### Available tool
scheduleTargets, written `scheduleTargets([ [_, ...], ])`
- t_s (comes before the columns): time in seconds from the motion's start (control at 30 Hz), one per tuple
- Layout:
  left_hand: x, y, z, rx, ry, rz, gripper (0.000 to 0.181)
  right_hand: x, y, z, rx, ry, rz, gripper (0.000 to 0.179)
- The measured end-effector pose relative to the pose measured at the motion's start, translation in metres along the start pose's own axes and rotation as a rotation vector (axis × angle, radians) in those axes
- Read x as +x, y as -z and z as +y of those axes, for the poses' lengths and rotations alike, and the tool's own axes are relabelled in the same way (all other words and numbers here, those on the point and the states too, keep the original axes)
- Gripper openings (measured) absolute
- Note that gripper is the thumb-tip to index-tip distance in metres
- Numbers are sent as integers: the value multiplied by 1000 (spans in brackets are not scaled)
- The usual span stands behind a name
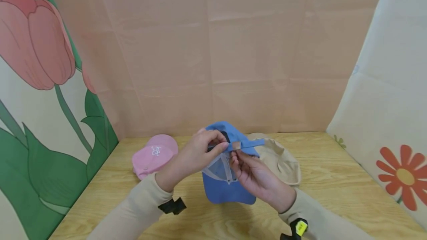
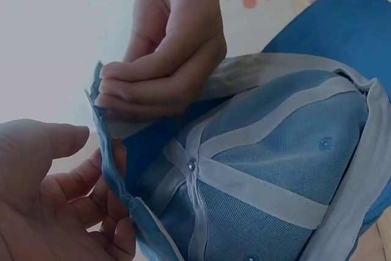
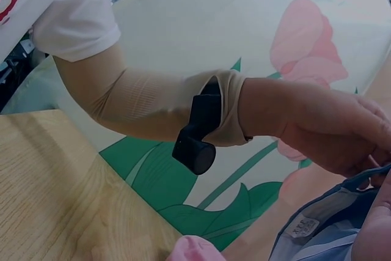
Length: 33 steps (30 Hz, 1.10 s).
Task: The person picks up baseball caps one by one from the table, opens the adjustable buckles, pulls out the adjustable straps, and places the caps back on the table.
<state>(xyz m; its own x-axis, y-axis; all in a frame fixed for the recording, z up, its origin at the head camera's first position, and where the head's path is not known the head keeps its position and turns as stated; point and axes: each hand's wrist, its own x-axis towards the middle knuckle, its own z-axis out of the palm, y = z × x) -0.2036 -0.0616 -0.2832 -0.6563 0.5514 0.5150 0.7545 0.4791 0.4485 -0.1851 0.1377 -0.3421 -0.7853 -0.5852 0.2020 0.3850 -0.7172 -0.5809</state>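
A blue cap [image 1: 228, 190] is held over the table with its brim toward me and its inside facing up. Its back strap [image 1: 251, 143] runs through a small buckle [image 1: 236, 145], and the loose end sticks out to the right. With thumb and fingers, my left hand [image 1: 200, 151] pinches the strap left of the buckle. My right hand [image 1: 261, 179] pinches it just below the buckle. Pale seam tape crosses the crown lining [image 2: 263, 187] in the left wrist view. A white label [image 3: 301, 226] shows inside the band in the right wrist view.
On the wooden table [image 1: 320, 195], a pink cap [image 1: 155, 155] with white embroidery lies to the left. A beige cap [image 1: 280, 158] lies behind my right hand, partly hidden by the blue cap. Printed cloth hangs at both sides, with a plain pinkish-brown sheet [image 1: 213, 55] behind.
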Motion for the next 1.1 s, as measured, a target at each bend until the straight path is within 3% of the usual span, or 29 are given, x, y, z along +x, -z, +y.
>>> scheduleTargets([
  [0.63,2,-3,3,-52,-6,7,9,0,2,1,-9,5,-77,35],
  [1.1,-5,-2,-3,-71,32,-21,9,-4,2,0,35,-43,-78,31],
])
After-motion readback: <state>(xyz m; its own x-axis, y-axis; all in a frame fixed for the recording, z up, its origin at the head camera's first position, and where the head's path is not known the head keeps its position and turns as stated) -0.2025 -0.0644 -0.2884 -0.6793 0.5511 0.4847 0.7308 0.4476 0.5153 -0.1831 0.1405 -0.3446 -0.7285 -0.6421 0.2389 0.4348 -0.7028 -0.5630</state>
